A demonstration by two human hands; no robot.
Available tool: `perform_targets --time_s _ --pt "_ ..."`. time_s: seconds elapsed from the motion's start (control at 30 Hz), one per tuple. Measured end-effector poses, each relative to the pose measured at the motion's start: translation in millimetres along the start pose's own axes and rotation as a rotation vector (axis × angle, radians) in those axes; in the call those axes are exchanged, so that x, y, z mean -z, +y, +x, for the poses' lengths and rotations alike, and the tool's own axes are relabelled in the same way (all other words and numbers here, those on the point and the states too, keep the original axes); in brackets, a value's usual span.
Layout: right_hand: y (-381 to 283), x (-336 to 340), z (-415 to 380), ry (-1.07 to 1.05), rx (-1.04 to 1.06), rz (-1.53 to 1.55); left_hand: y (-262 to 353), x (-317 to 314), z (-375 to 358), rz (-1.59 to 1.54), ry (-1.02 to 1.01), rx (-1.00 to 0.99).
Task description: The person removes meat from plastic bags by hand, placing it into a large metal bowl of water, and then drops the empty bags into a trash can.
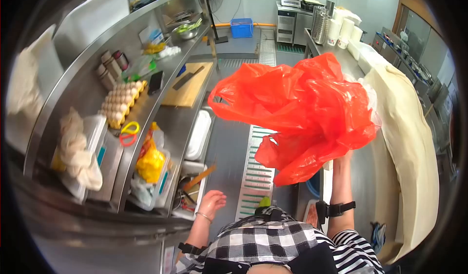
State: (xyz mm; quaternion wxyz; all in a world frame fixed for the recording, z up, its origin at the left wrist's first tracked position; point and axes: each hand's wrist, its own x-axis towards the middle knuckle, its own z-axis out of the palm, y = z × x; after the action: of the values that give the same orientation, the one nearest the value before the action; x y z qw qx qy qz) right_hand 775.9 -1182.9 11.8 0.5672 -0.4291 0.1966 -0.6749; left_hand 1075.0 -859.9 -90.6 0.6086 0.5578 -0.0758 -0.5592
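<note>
A large crumpled red plastic bag [312,108] is raised over the aisle in front of me, its loose end spreading to the left. My right hand [345,158] holds it up from the right side; the bag hides the fingers and most of the hand. Whitish translucent plastic [371,101] shows at the bag's right edge. Low on the left, near the lower shelf, my left hand [213,205] hangs with loosely stretched fingers and nothing in it.
On the left steel shelving stand a tray of eggs [119,103], scissors [129,133], a phone [155,82] and a cutting board [190,88] with a knife. A cream cloth [407,127] lies along the right counter. A floor drain grate [257,171] runs down the aisle.
</note>
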Motion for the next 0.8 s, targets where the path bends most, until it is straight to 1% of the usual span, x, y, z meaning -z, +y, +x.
perform_targets --time_s 0.03,0.07,0.1,0.17,0.2,0.23,0.27,0.33,0.43,0.5,0.57,0.63,0.7,0.77,0.8 --pt "13 -10 18 0.021 0.006 0.08 13 -1 16 -0.017 0.072 0.034" --pt "23 -21 39 0.029 -0.054 0.152 26 -2 32 -0.022 0.112 0.035" --pt "39 -24 63 0.03 -0.056 0.152 41 -2 46 -0.021 0.114 0.036" --pt "88 -23 108 0.143 -0.132 0.209 67 -1 63 -0.05 0.18 -0.032" --pt "128 -38 150 0.211 -0.084 0.165 86 0 84 -0.08 0.258 -0.036" --pt "145 -50 171 0.207 -0.084 0.164 92 11 91 -0.104 0.338 -0.046" --pt "162 -60 189 0.247 -0.144 0.227 95 21 104 -0.106 0.339 -0.046" --pt "194 -78 226 0.364 -0.245 0.293 103 37 136 -0.172 0.482 -0.029" --pt "255 -79 282 0.404 -0.279 0.331 121 52 198 -0.185 0.51 -0.049" --pt "287 -79 323 0.364 -0.284 0.376 150 45 256 -0.196 0.5 -0.066" --pt "307 -92 355 0.333 -0.298 0.413 187 27 309 -0.079 0.52 -0.034" --pt "316 -109 389 0.414 -0.3 0.335 229 -1 368 0.004 0.417 -0.033" --pt "335 -98 417 0.446 -0.297 0.325 265 -34 418 0.124 0.286 -0.035" --pt "357 -91 451 0.382 -0.284 0.385 299 -71 474 0.249 0.152 -0.051" --pt "369 -88 469 0.384 -0.283 0.385 314 -89 501 0.309 0.09 -0.054"
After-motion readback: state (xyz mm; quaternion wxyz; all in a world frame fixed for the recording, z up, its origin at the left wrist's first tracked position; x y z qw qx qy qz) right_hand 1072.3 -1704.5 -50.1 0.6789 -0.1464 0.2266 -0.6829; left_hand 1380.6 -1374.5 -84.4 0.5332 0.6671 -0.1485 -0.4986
